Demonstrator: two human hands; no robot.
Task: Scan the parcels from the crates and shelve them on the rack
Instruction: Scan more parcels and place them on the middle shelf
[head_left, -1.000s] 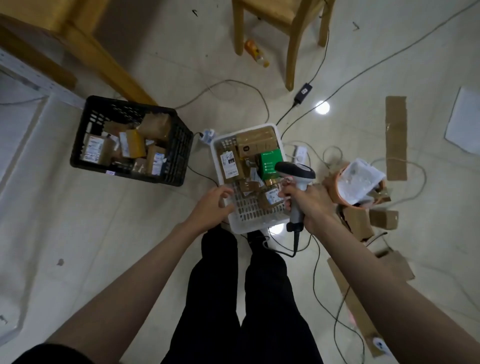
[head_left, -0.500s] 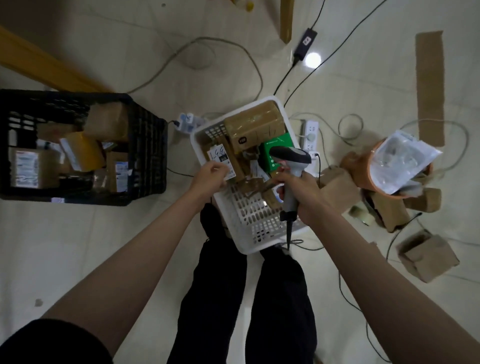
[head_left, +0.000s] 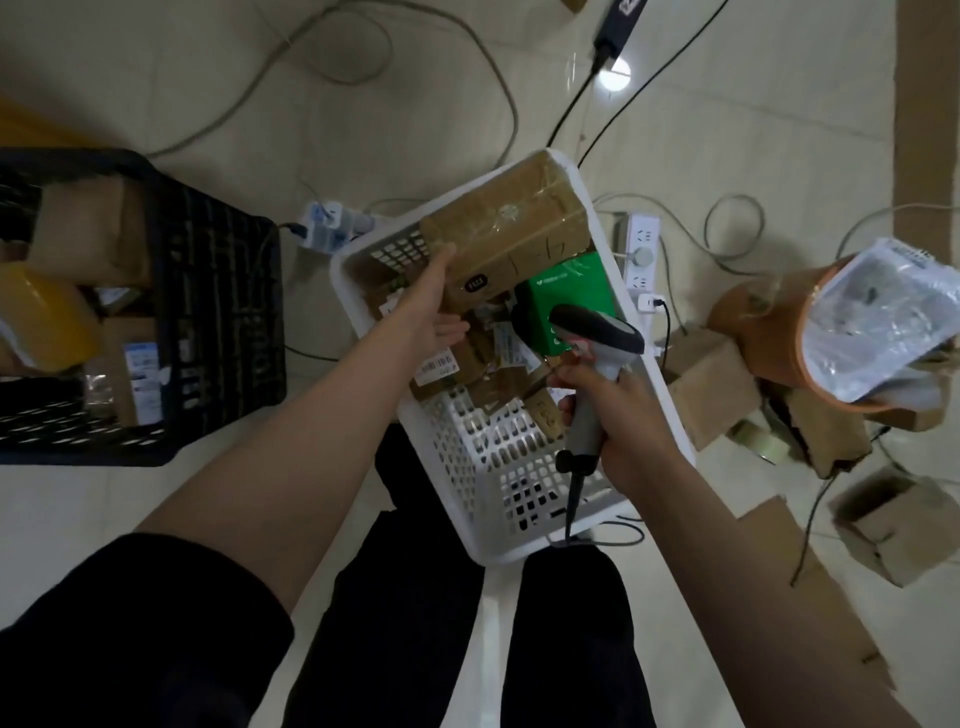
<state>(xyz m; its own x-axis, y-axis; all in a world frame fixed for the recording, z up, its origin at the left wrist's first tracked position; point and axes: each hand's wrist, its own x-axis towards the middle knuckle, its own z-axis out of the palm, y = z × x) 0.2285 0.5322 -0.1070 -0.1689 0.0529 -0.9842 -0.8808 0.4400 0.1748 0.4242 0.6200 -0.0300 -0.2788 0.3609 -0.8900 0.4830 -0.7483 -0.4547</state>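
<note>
A white perforated crate (head_left: 498, 467) stands on the floor in front of my legs. Inside lie a large brown taped carton (head_left: 511, 228), a green box (head_left: 569, 299) and several small labelled parcels (head_left: 441, 366). My left hand (head_left: 426, 306) reaches into the crate with straight fingers against the left end of the large carton, thumb spread below it. My right hand (head_left: 618, 410) grips the handle of a grey barcode scanner (head_left: 597, 332), whose head hangs over the green box and small parcels. To the left, a black crate (head_left: 218, 312) holds more parcels, one wrapped in yellow tape (head_left: 47, 317).
Cables and white power strips (head_left: 643, 254) run across the tiled floor behind the white crate. To the right stand an orange bucket (head_left: 769, 338) with a clear plastic bag, loose cardboard boxes (head_left: 711, 389), a tape roll (head_left: 753, 434) and flat cardboard strips. My dark-trousered legs fill the bottom centre.
The view has closed in on the white crate. My left hand has moved from the crate's near left edge up to the large brown carton. The scanner hand stays over the crate.
</note>
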